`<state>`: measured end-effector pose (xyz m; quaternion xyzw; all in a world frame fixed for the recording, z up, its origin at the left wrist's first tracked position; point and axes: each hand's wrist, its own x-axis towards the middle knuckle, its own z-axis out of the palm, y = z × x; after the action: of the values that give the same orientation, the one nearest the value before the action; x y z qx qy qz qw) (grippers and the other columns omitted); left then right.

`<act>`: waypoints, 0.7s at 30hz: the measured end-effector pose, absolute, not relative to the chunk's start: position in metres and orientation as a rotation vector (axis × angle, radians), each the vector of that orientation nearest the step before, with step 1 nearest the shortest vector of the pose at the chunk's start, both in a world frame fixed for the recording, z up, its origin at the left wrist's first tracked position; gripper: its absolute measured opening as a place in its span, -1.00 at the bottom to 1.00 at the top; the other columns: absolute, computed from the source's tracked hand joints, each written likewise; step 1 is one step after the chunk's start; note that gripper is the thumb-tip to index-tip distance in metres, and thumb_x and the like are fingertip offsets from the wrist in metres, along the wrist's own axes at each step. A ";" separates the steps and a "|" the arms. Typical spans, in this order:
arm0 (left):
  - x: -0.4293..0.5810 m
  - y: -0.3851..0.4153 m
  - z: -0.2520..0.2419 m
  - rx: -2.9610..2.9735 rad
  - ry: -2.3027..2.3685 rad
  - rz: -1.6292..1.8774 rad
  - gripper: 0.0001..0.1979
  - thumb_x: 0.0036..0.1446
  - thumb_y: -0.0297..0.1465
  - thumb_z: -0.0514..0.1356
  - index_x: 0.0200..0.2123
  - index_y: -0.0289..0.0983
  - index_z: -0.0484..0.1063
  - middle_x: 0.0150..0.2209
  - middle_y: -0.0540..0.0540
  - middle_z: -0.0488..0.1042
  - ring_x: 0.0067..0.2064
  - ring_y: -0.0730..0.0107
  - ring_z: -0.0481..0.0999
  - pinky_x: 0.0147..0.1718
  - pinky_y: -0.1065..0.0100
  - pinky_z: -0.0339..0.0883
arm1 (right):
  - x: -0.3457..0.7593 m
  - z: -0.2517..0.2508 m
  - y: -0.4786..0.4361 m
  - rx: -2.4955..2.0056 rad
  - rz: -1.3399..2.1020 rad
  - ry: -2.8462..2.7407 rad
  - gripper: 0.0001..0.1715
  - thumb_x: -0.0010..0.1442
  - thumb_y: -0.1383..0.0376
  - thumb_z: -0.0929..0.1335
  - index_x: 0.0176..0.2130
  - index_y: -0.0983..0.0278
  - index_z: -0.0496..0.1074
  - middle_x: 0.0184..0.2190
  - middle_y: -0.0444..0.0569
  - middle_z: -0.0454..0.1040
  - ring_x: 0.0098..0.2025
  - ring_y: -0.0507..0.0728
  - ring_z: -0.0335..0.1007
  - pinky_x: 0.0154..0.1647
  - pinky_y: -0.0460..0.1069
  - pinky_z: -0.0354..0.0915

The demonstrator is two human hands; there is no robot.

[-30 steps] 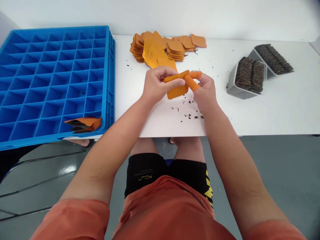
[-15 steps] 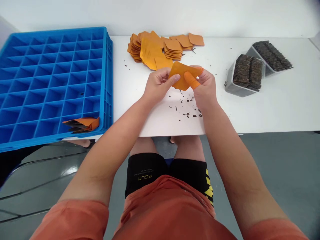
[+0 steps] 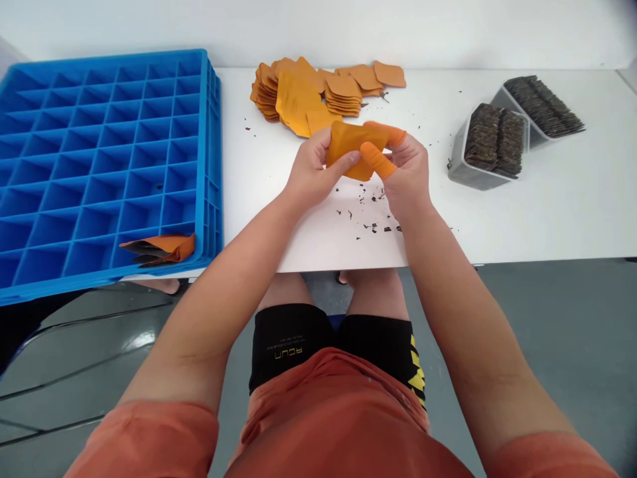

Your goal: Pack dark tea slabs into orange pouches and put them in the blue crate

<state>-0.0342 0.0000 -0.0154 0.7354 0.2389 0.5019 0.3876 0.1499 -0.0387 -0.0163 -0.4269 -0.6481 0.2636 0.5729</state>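
A flat orange packet [image 3: 346, 143] is held up above the white table between my two hands. My left hand [image 3: 313, 169] pinches its left side, with the thumb across the front and the fingers behind. At the packet's right edge is my right hand [image 3: 405, 169], thumb in front and index finger along the upper edge, both covered by orange finger cots [image 3: 378, 159]. Just beyond my hands lies a heap of similar orange packets [image 3: 343, 93], some in stacks, some fanned out. Dark flakes [image 3: 373, 229] are scattered on the table below.
A blue divided crate [image 3: 212, 166] stands at the left, with opened orange packets [image 3: 166, 247] in its near right compartment. On the right, two clear plastic tubs [image 3: 472, 172] hold rows of thin dark brown sheets [image 3: 495, 141]. The table's front edge runs close to my body.
The packet has shifted slightly left and turned a little. My right index finger now lies along its upper edge, and the right thumb has moved toward its right side.
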 end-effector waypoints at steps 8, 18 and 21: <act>-0.034 -0.009 -0.003 1.690 0.709 1.218 -0.52 0.16 0.03 0.49 -0.15 -0.18 0.45 -0.19 -0.04 0.53 0.00 0.15 0.66 0.01 0.09 0.61 | 0.162 -0.014 -0.032 -1.102 0.850 -1.206 -0.34 0.12 -0.38 0.49 -0.16 0.08 0.52 -0.01 -0.09 0.62 0.17 0.27 0.53 0.27 0.31 0.44; -0.035 -0.003 0.000 1.391 0.726 1.327 -0.74 0.34 -0.10 0.37 -0.09 -0.08 0.45 -0.01 0.01 0.61 0.15 0.24 0.61 0.14 0.14 0.59 | 0.140 0.001 -0.050 -1.214 0.923 -1.332 -0.30 -0.10 -0.29 0.63 -0.25 0.14 0.54 -0.12 -0.03 0.62 0.02 0.25 0.56 0.20 0.27 0.51; -0.032 -0.004 -0.002 1.561 0.771 1.370 -0.70 0.29 -0.07 0.41 -0.18 -0.12 0.46 -0.11 0.01 0.59 0.11 0.20 0.63 0.17 0.09 0.57 | 0.135 0.008 -0.057 -1.152 1.041 -1.405 -0.19 -0.15 -0.32 0.64 -0.13 0.13 0.55 -0.08 -0.03 0.62 0.04 0.27 0.57 0.12 0.25 0.55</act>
<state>-0.0322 -0.0043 -0.0021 0.6305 0.3113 0.5533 0.4467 0.1352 -0.0573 0.0083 -0.4762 -0.5811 0.4305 0.5002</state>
